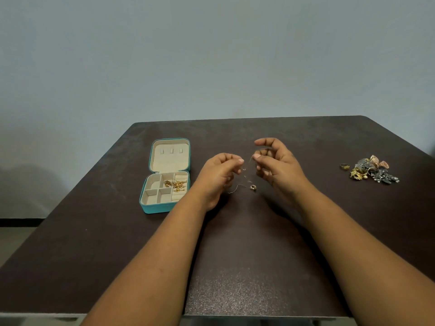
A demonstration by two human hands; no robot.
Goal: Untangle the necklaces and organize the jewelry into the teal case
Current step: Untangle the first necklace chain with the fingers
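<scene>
A thin silver necklace chain (246, 171) hangs between my two hands above the table's middle, with a small ring-shaped pendant (253, 187) dangling at its low end. My left hand (219, 175) pinches the chain at its left side and my right hand (275, 165) pinches it at the right, fingers curled. The teal case (164, 207) lies open at the left, its lid flat behind it, cream inside. A gold chain (175, 184) sits in one upper compartment of the case.
A heap of mixed jewelry (373, 171), gold, dark silver and copper pieces, lies at the table's right. A gold ring (344, 166) sits just left of it. The dark table (235, 267) ends at a near edge below my forearms.
</scene>
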